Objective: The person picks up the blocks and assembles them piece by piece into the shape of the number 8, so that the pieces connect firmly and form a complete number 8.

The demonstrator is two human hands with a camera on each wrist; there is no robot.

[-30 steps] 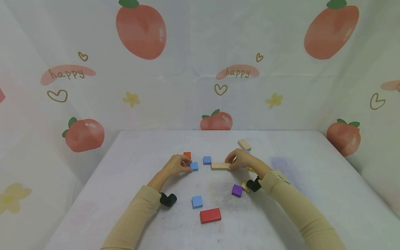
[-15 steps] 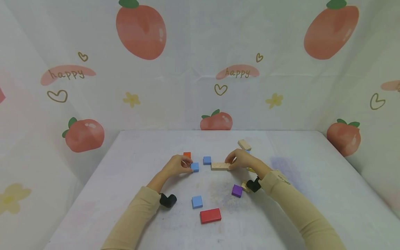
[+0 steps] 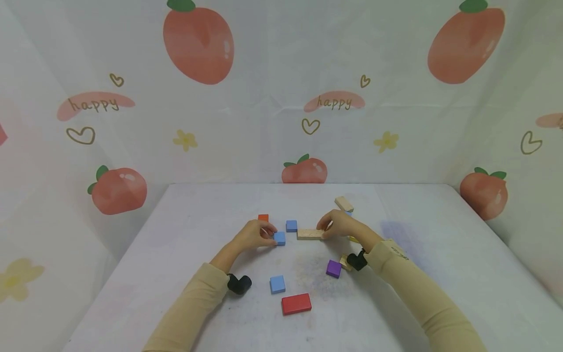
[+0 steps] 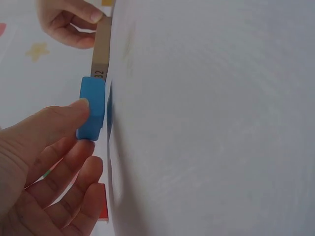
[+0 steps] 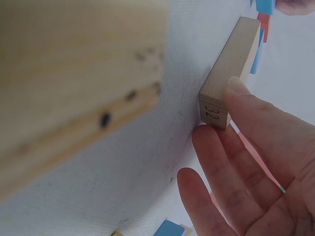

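Note:
My left hand (image 3: 252,235) pinches a light blue building block (image 3: 279,238) between thumb and fingers. In the left wrist view this blue block (image 4: 92,98) is just off the cloth, with a shadow beside it. With thumb and fingertips, my right hand (image 3: 340,224) grips the right end of a long plain wooden block (image 3: 309,234) lying on the table; the right wrist view shows "32" on that block's end (image 5: 212,112). A second blue block (image 3: 292,226) lies by the wooden block's far left corner. Behind the left fingers sits an orange-red block (image 3: 263,217), partly hidden.
Nearer the front lie a blue block (image 3: 277,284), a red oblong block (image 3: 296,304), and a purple block (image 3: 334,268) against a yellowish one (image 3: 345,262). Behind the right hand is a wooden block (image 3: 344,204). A yellow piece (image 3: 354,239) is mostly covered by the right wrist.
My left hand has moved slightly right and toward me with the blue block, closer to the wooden block. The right hand and wooden block stay put.

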